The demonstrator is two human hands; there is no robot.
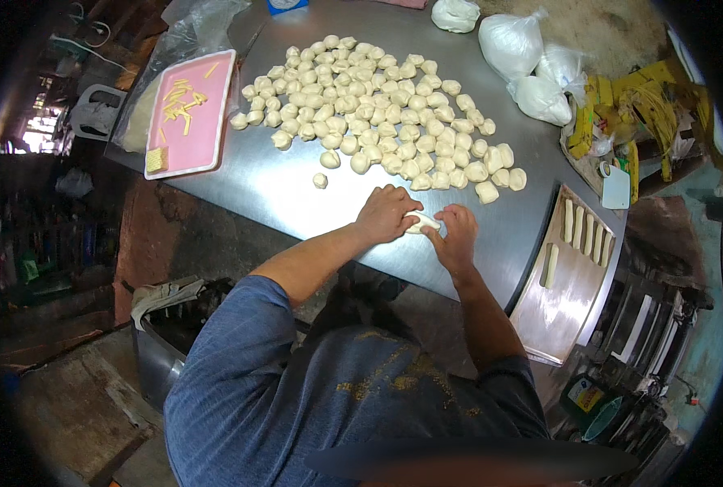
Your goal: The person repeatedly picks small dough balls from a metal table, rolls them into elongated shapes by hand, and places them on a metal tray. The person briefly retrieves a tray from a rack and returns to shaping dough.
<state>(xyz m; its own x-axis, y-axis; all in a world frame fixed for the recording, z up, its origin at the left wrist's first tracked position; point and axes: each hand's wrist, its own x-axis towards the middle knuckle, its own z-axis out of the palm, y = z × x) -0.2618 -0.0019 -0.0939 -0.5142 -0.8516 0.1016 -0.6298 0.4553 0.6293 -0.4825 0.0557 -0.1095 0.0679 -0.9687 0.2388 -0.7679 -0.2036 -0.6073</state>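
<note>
Between my two hands is a flattened oval of pale dough (423, 223), just above or on the steel table (276, 189). My left hand (389, 213) grips its left end with the fingers curled over it. On the right end, the thumb and fingers of my right hand (457, 234) pinch the dough. Beyond my hands lie many small dough balls (385, 112), bunched close together. One small dough ball (320, 181) sits apart, toward the table's near edge. Whether anything is inside the held dough cannot be seen.
A pink tray (206, 122) at the left holds yellow cheese-like sticks (181, 103) and a block (157, 159). At the right, a metal baking sheet (550, 310) carries several dough sticks (588, 234). White plastic bags (510, 45) and a larger dough lump (455, 15) stand at the back.
</note>
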